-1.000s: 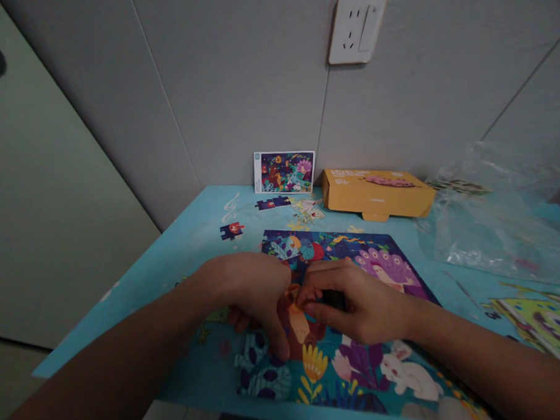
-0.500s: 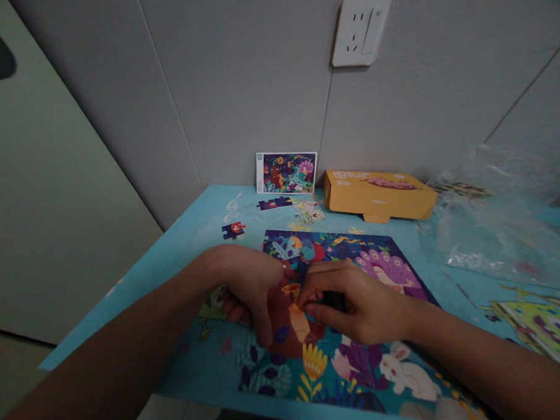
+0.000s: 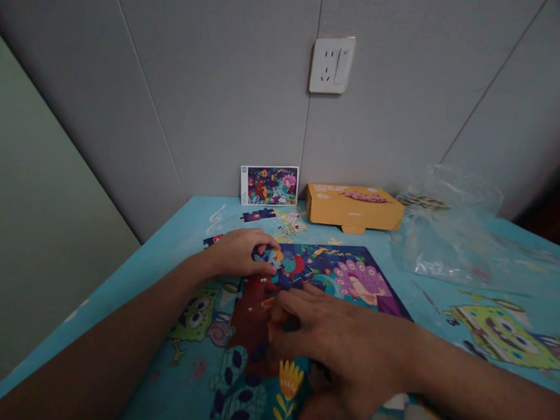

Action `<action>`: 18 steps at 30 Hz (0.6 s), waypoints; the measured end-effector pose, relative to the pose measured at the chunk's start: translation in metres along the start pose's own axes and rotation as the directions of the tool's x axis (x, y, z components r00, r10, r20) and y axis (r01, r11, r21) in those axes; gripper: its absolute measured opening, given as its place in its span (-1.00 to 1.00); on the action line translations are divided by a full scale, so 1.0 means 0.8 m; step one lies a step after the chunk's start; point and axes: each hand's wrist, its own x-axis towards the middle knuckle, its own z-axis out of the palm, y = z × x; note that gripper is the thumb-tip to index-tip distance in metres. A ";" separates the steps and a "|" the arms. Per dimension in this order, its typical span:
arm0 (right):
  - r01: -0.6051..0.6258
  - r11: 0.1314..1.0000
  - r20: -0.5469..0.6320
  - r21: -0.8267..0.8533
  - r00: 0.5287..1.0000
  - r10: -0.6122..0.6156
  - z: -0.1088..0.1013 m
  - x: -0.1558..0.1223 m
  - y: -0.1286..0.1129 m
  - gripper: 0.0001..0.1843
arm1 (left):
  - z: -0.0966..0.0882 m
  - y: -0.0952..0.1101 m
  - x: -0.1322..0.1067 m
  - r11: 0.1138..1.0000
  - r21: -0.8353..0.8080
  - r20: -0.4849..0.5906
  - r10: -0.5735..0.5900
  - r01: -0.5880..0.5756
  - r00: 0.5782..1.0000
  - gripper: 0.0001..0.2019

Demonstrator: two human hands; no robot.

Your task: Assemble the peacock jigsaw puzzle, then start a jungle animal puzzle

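A colourful jigsaw puzzle [image 3: 352, 275] lies assembled on the blue cartoon-print table cover [image 3: 189, 251]. My left hand [image 3: 239, 252] rests at the puzzle's far left corner, with its fingers curled down over the corner pieces. My right hand [image 3: 335, 344] lies flat on the near middle of the puzzle, fingers stretched out towards the left, pressing on the pieces and holding nothing. It hides part of the picture beneath it.
A picture card [image 3: 269, 185] leans on the wall. Beside it lies a flat yellow box [image 3: 354, 205]. Loose pieces [image 3: 258, 215] lie behind the puzzle, more [image 3: 292, 223] to their right. A crumpled clear plastic bag [image 3: 448, 240] is at the right. A wall socket [image 3: 332, 65] is above.
My left hand has moved from the puzzle's middle to its far left corner. My right hand has left its pinch, flattened and slid nearer. The camera has tilted up.
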 end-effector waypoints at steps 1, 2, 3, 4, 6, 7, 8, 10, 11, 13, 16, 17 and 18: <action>-0.007 1.000 0.011 0.002 1.000 0.007 0.000 0.000 0.000 -0.45 | -0.002 -0.001 0.000 1.000 0.026 0.015 0.003 -0.003 1.000 -0.58; -0.009 1.000 0.014 -0.001 1.000 0.009 0.000 0.000 -0.001 -0.44 | -0.003 -0.002 -0.001 0.999 0.036 0.029 -0.006 0.005 1.000 -0.59; -0.004 1.000 0.011 -0.008 1.000 0.004 0.000 0.000 -0.001 -0.42 | -0.005 -0.004 -0.001 0.999 0.035 0.039 -0.022 0.021 0.999 -0.60; 0.006 1.000 0.007 -0.019 1.000 -0.006 -0.001 0.001 -0.002 -0.40 | -0.007 -0.007 -0.001 0.999 0.029 0.038 -0.039 0.038 0.998 -0.60; 0.039 0.999 0.004 -0.035 0.999 -0.038 -0.002 0.002 -0.003 -0.37 | -0.009 -0.011 -0.002 0.998 0.017 0.023 -0.056 0.055 0.998 -0.58; 0.052 0.998 0.006 -0.034 0.999 -0.052 -0.003 0.003 -0.004 -0.38 | -0.010 -0.012 -0.003 0.998 0.023 0.018 -0.055 0.054 0.998 -0.55; 0.058 0.998 0.008 -0.027 0.998 -0.058 -0.003 0.003 -0.004 -0.39 | -0.009 -0.013 -0.003 0.998 0.037 0.021 -0.053 0.053 0.998 -0.53; 0.046 0.999 0.010 -0.013 0.999 -0.046 -0.004 0.004 -0.006 -0.43 | -0.008 -0.013 -0.003 0.996 0.071 0.042 -0.062 0.059 0.997 -0.49; 0.033 0.999 0.008 -0.011 0.999 -0.033 -0.003 0.005 -0.007 -0.45 | -0.006 -0.012 -0.002 0.995 0.081 0.054 -0.069 0.065 0.996 -0.48; 0.008 1.000 0.005 -0.024 1.000 -0.008 -0.002 0.006 -0.009 -0.46 | -0.004 -0.011 0.000 0.995 0.078 0.066 -0.075 0.070 0.995 -0.47; 0.002 0.999 0.002 -0.053 1.000 -0.002 0.001 0.008 -0.011 -0.52 | -0.002 -0.013 0.002 0.995 0.067 0.063 -0.074 0.070 0.995 -0.49; 0.006 0.998 0.002 -0.057 1.000 -0.006 0.002 0.008 -0.011 -0.53 | -0.002 -0.015 0.002 0.995 0.064 0.053 -0.085 0.082 0.995 -0.51; 0.014 0.998 0.006 -0.056 1.000 -0.014 0.002 0.009 -0.010 -0.54 | -0.002 -0.018 0.002 0.993 0.063 0.039 -0.101 0.098 0.994 -0.52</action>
